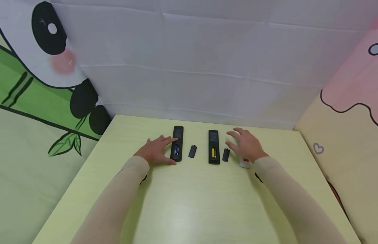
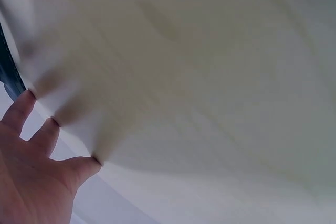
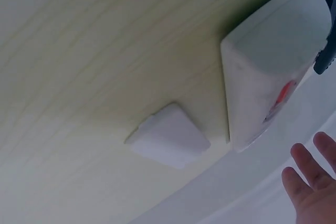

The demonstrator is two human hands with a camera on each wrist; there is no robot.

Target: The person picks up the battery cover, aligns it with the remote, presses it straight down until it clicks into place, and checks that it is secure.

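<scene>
My left hand [image 1: 155, 150] is spread beside the left black remote control [image 1: 177, 131], fingers reaching to its left edge; the index fingertip overlaps it, though contact is unclear. Blue batteries [image 1: 176, 150] show in that remote's uncovered compartment. In the left wrist view the left fingers [image 2: 44, 135] are extended. My right hand [image 1: 248, 145] is over a white remote control [image 1: 245, 164], fingers loosely spread and holding nothing. Much of that remote is hidden from the head view. In the right wrist view, a white battery cover [image 3: 170, 137] lies apart from it.
A second black remote control [image 1: 213, 135] lies mid-table, a yellow battery [image 1: 213, 152] in its compartment. Black battery covers lie beside the black remotes: one cover [image 1: 192, 151] at the left remote, another cover [image 1: 226, 155] near the second. A white cloth wall [image 1: 189, 91] borders the table's far edge.
</scene>
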